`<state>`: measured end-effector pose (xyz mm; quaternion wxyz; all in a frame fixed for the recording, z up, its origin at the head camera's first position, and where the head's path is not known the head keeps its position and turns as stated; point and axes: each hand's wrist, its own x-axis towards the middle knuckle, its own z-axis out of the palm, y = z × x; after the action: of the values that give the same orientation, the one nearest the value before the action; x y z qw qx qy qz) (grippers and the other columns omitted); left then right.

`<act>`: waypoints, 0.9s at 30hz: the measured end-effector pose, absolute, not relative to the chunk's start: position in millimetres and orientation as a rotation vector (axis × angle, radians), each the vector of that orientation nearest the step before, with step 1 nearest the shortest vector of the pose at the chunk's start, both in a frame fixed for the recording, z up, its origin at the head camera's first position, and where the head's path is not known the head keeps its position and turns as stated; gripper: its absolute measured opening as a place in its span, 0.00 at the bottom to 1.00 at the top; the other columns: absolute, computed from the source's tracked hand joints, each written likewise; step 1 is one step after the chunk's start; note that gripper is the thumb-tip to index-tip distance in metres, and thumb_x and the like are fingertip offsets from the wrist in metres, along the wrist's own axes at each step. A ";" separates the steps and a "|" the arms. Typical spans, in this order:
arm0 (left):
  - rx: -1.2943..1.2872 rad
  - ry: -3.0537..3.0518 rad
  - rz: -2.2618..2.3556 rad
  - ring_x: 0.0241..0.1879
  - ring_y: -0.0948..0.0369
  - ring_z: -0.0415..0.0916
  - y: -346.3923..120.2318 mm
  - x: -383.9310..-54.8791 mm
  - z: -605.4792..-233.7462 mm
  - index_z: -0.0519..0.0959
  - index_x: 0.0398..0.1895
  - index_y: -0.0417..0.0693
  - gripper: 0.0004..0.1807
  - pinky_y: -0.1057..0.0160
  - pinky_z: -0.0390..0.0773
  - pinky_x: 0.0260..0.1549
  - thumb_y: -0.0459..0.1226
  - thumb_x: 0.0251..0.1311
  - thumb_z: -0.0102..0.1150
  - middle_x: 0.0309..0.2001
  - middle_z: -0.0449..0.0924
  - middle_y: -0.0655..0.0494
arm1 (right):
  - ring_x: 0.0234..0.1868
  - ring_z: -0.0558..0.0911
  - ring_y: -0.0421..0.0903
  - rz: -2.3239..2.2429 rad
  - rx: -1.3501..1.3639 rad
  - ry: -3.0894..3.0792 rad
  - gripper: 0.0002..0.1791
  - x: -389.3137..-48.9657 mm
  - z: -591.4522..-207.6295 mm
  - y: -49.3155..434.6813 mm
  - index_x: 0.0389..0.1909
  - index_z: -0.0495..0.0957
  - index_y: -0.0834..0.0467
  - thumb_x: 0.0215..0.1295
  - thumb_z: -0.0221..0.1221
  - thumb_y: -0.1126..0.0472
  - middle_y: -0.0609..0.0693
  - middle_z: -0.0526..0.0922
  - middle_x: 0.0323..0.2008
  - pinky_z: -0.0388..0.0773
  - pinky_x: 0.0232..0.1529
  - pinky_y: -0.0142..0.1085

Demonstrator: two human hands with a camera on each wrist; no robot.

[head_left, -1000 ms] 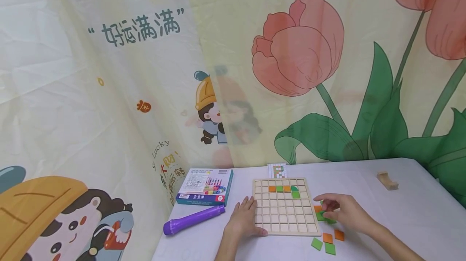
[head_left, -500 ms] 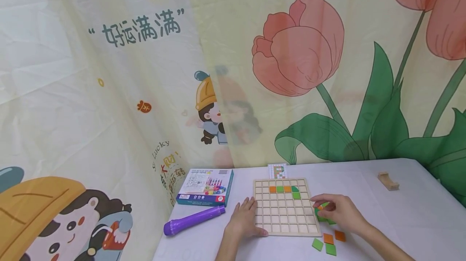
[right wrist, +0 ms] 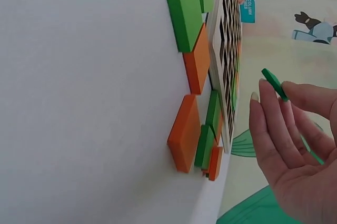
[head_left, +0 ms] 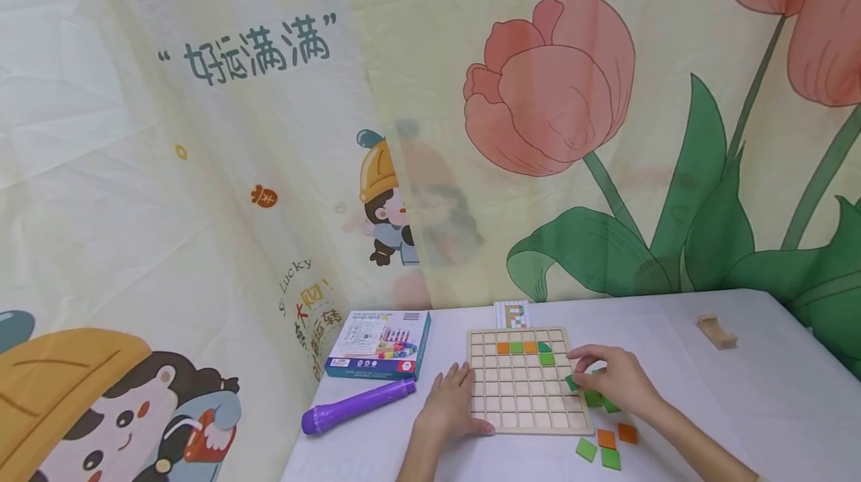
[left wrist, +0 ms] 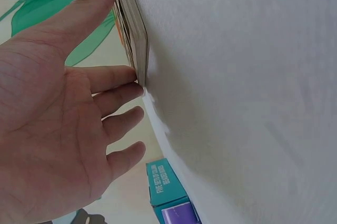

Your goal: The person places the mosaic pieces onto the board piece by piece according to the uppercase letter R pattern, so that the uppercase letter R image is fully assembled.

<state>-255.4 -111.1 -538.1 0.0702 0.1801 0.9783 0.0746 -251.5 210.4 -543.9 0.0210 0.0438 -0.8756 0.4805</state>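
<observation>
The right hand [head_left: 620, 379] pinches a little dark green piece [right wrist: 274, 83] by the thumb and fingers, up over the board's right edge. The piece is thin and flat, but I can't tell its whole shape. Just under that hand lie green tiles [head_left: 593, 398]. A bit nearer the person are more flat, smooth squares, two orange [head_left: 606, 439] and two light green [head_left: 610, 459]. Left of the right hand is the board [head_left: 525, 394], pale wood with rows of small square holes. Farther from the hand, it holds orange, green and orange squares, a dark green piece with a round corner, and a light green square [head_left: 547, 359]. The left hand [head_left: 449, 401] has its fingers spread, touching the board's left side. Past both hands stands a white card [head_left: 512, 314] with coloured squares.
</observation>
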 end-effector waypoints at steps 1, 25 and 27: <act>0.543 2.943 0.231 0.79 0.46 0.58 -110.9 -255.5 -537.8 0.67 0.76 0.38 0.61 0.42 0.59 0.77 0.62 0.44 0.80 0.78 0.64 0.45 | 0.24 0.83 0.47 1.496 0.123 -2.716 0.20 -253.5 -544.3 209.0 0.52 0.86 0.58 0.58 0.75 0.65 0.46 0.83 0.32 0.75 0.21 0.31; 0.540 2.936 0.232 0.79 0.46 0.57 -111.0 -252.4 -533.5 0.67 0.76 0.37 0.60 0.42 0.59 0.77 0.62 0.44 0.80 0.78 0.64 0.44 | 0.31 0.78 0.45 1.468 -0.017 -2.730 0.12 -290.2 -560.3 174.1 0.42 0.87 0.61 0.57 0.74 0.67 0.48 0.82 0.28 0.78 0.25 0.33; 0.539 2.937 0.231 0.79 0.46 0.57 -110.7 -252.7 -534.5 0.67 0.76 0.37 0.60 0.42 0.59 0.77 0.62 0.44 0.80 0.78 0.65 0.44 | 0.31 0.79 0.44 1.448 -0.026 -2.743 0.11 -291.0 -562.5 173.6 0.40 0.87 0.62 0.57 0.74 0.67 0.47 0.82 0.28 0.79 0.26 0.33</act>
<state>-252.7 -110.7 -534.5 0.0733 0.1795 0.9780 0.0770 -291.0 173.6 -562.5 0.0198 -0.0084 -0.8841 0.4667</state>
